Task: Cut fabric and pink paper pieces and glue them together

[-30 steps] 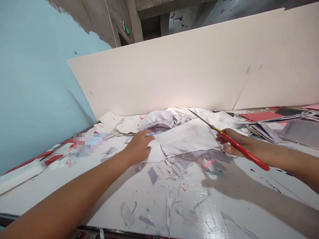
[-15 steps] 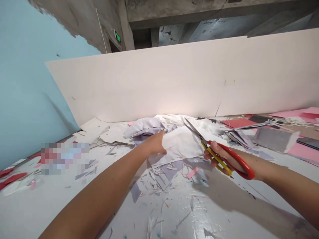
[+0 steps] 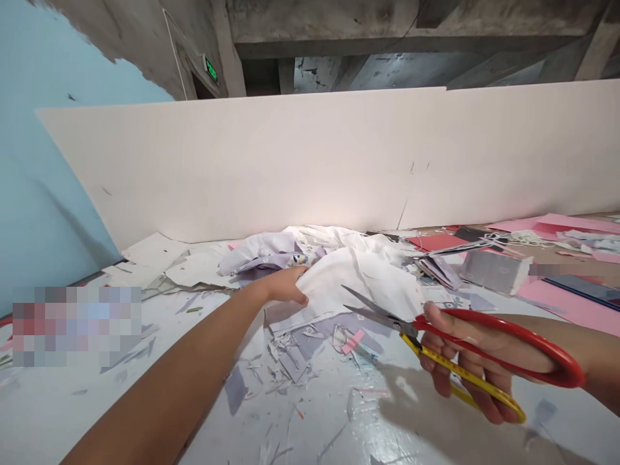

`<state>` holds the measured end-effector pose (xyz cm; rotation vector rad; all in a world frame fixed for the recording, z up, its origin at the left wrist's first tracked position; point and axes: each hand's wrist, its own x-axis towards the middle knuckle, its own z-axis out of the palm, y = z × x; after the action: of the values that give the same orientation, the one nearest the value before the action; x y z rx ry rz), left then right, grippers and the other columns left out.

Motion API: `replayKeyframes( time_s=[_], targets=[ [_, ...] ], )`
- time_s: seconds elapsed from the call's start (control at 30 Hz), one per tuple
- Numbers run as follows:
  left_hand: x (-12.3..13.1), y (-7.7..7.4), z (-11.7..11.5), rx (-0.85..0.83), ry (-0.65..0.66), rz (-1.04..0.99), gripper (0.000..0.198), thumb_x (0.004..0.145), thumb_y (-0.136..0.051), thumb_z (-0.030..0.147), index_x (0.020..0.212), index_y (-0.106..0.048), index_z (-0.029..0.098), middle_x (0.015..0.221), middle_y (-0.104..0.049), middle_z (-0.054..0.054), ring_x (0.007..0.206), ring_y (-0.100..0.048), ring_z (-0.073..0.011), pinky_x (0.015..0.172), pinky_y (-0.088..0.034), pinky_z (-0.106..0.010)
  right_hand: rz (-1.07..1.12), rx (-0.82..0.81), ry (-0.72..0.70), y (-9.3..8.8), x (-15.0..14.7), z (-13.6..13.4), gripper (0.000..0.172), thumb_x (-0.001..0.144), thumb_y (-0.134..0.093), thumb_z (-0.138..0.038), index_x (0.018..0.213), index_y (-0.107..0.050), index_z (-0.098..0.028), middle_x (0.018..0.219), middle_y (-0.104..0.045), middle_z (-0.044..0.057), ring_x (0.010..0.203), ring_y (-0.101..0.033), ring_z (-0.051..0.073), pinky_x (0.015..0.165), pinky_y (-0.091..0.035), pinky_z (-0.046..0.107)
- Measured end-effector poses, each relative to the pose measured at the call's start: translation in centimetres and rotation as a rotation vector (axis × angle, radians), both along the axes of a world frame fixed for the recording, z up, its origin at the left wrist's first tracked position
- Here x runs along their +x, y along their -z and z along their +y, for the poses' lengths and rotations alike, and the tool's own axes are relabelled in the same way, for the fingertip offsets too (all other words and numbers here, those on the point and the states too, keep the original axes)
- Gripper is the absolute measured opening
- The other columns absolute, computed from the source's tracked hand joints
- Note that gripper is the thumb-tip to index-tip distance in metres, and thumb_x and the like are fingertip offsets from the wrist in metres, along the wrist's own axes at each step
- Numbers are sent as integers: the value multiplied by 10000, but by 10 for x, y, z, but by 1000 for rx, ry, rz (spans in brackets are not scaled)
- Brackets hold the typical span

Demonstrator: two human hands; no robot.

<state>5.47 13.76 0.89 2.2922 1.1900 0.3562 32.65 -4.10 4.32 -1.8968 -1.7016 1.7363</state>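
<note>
In the head view, my left hand [image 3: 285, 285] reaches to the left edge of a white cloth [image 3: 363, 281], thumb on top and the other fingers mostly hidden. The cloth is raised into soft folds and appears gripped there. My right hand [image 3: 477, 371] holds scissors [image 3: 411, 329] with one red and one yellow handle. Their blades are slightly apart and point left, just in front of the cloth's lower edge. Behind my left hand lies crumpled pale lilac cloth [image 3: 261, 253], with a small patterned piece [image 3: 299, 259] beside my fingers.
Paper scraps [image 3: 290, 355] litter the white tabletop [image 3: 194, 387]. A tall white board [image 3: 266, 168] stands along the back. To the right are another pair of scissors [image 3: 450, 248], a grey block [image 3: 496, 271], pink sheets [image 3: 562, 303] and a dark flat object [image 3: 581, 290]. Torn white sheets [image 3: 194, 268] lie left.
My right hand has come closer and lower with the scissors, whose blades now sit lower, near the cloth's front edge. My left hand stays at the cloth. The view has shifted slightly right.
</note>
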Motion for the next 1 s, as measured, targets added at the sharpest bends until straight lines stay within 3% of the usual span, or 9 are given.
replayKeyframes(
  time_s=[0.23,0.4,0.5,0.6,0.7,0.83,1.0],
  targets=[
    [-4,1,5,-156,26,-160,463,436,-707,271,893,-631,268,854,-671,-1,767,-618,-246,616,-463,-281,100,-176,84,9,-14,12,775,632,-149,-801,636,-566,-147,712,-642,130,397,-603,214,320,-483,349],
    [-2,4,3,-183,38,-80,403,498,-660,280,898,-617,249,861,-663,3,772,-612,-237,616,-458,-277,38,-209,144,1,-29,17,770,609,-168,-816,623,-528,-135,663,-613,126,404,-597,228,278,-455,360],
    [2,-1,-3,-52,34,26,468,535,-643,336,990,-576,249,945,-638,-14,835,-592,-251,682,-445,-296,16,-215,149,-3,-35,16,746,607,-181,-816,617,-501,-142,609,-589,100,397,-587,217,272,-447,338],
    [9,-8,-17,258,-26,115,557,610,-586,411,1128,-482,234,1085,-562,-76,934,-541,-283,744,-415,-342,5,-196,145,-4,-39,16,736,619,-177,-809,610,-495,-145,599,-583,89,383,-575,192,279,-447,313],
    [18,-9,-38,577,-19,182,337,712,-472,332,1022,-520,208,1005,-554,-95,928,-518,-268,739,-387,-343,12,-193,147,-4,-39,15,742,627,-173,-804,613,-507,-143,597,-582,86,377,-568,179,280,-443,295],
    [25,5,-61,468,160,280,180,761,-398,315,787,-541,209,827,-565,-52,728,-529,-182,601,-368,-281,46,-199,160,-1,-34,13,742,645,-160,-792,649,-510,-138,601,-579,86,392,-574,181,287,-446,292],
    [25,24,-65,475,191,273,274,746,-427,443,803,-536,197,841,-541,-30,761,-515,-179,613,-366,-280,43,-227,202,1,-33,13,776,651,-122,-791,700,-501,-115,615,-576,90,399,-576,185,295,-454,308]
  ],
)
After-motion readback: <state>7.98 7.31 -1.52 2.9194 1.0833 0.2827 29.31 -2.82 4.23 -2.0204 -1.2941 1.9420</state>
